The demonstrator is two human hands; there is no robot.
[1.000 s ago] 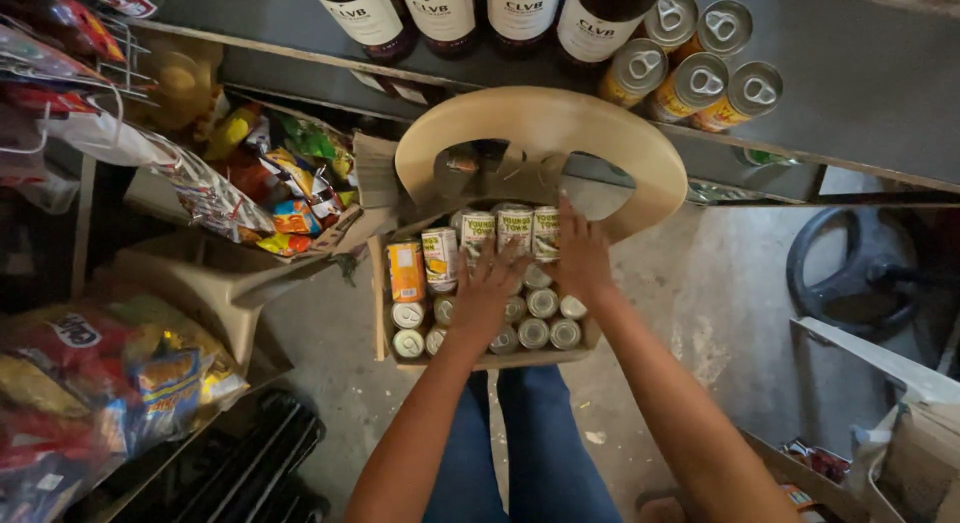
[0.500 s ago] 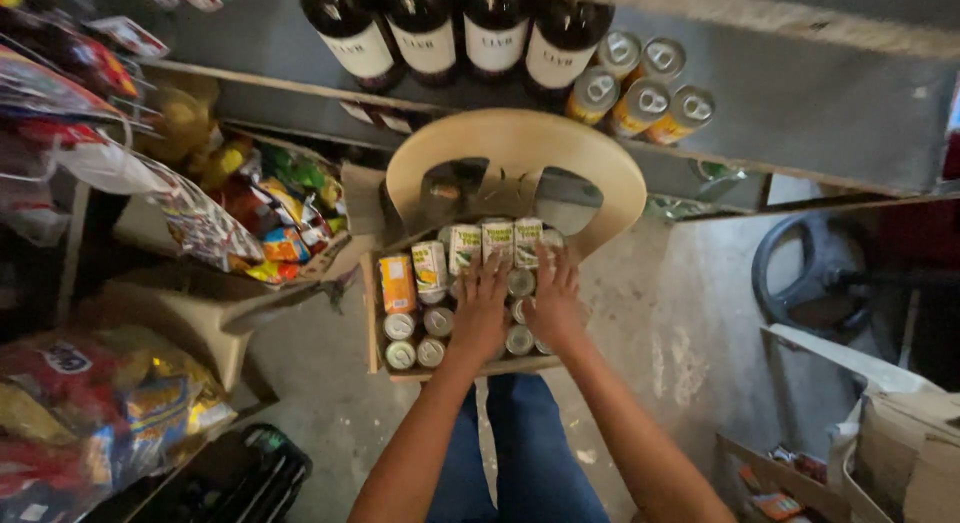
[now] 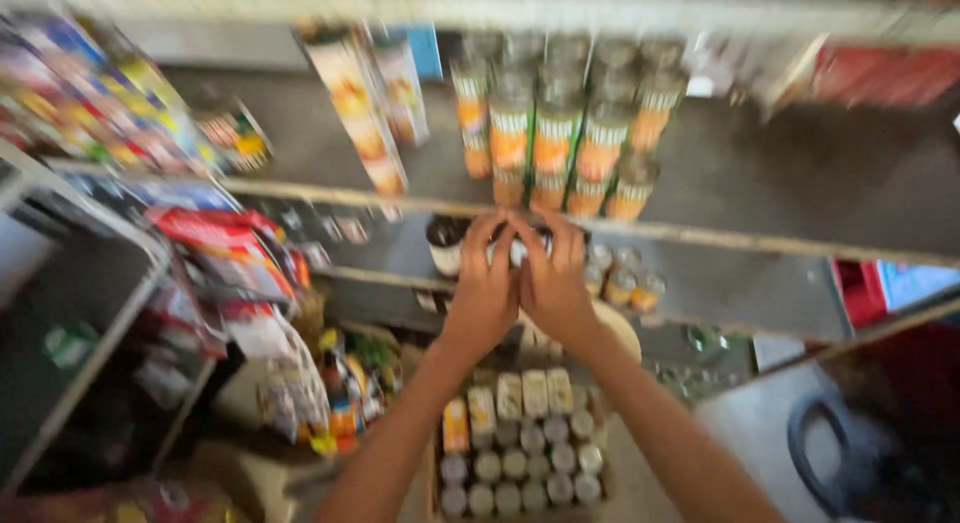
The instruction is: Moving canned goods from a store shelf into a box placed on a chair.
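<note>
Up they come: both hands have left the box of cans (image 3: 520, 453) below, left hand (image 3: 485, 298) and right hand (image 3: 555, 288) pressed together, grip closed on a blurred can (image 3: 520, 251), level with the shelf (image 3: 760, 248).

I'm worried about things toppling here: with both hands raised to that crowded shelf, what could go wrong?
1. The left hand and right hand are pressed together around something between them; it is blurred, so the grip may be insecure.
2. The cans on the shelf stand stacked near the edge; a nudge could topple them.
3. Anything dropped would likely land on the open box of cans below.
</note>
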